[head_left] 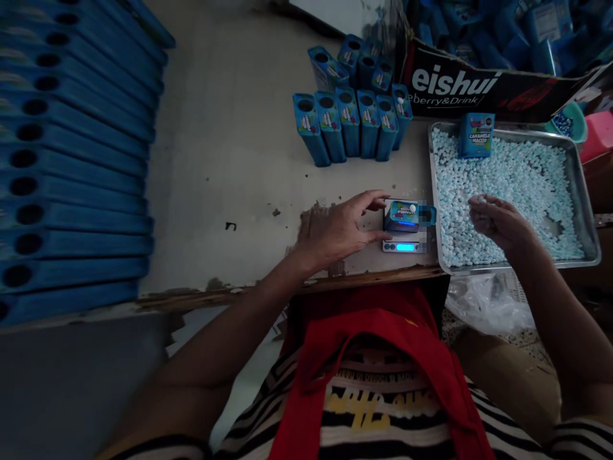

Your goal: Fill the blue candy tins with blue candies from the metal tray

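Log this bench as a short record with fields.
left hand: grips blue box lying on lit scale
right hand: pinches candy above the metal tray
tray: heaped with pale candies, one carton upright inside
behind scale: upright boxes in rows
far left: stacked blue packs

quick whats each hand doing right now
Left hand: fingers closed around the blue box on the scale.
Right hand: fingers pinched on a pale candy over the tray.
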Available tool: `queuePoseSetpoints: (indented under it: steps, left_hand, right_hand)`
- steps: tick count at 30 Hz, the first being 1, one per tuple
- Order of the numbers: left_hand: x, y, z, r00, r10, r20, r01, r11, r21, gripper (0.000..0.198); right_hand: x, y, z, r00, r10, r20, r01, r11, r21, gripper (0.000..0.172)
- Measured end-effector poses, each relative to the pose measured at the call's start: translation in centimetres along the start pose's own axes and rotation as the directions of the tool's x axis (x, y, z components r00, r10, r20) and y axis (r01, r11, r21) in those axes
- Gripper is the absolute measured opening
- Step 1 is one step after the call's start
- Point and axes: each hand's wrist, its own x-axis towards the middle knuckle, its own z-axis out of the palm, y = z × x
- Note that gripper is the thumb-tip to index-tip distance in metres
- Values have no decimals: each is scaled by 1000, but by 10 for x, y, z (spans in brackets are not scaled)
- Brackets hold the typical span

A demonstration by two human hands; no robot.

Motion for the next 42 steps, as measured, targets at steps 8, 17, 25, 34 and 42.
queuePoseSetpoints:
  steps: [8, 17, 25, 34, 42]
  left_hand:
    - [6, 19, 15, 998, -64, -18, 65, 997, 44, 56]
    - [5, -4, 20, 999, -16, -50, 14, 999, -31, 75]
    - [-7, -21, 3, 992, -75, -100, 63, 991, -115, 88]
    - [-11, -24, 4, 987, -74, -139, 63, 994, -85, 63]
    - [-7, -7, 11, 974, 34, -223, -56, 994, -95, 50]
  right_hand:
    - [-7, 7, 4, 994, -99, -39, 96, 993, -69, 47]
    - [-8, -1, 21, 984, 5, 176, -21, 996, 87, 38]
    - [-28, -27, 61, 956, -56, 289, 57, 998, 3, 38]
    - [-39, -37, 90, 926, -171, 335, 202, 978, -59, 39]
    - [-33, -31, 93, 942, -155, 299, 173, 984, -35, 44]
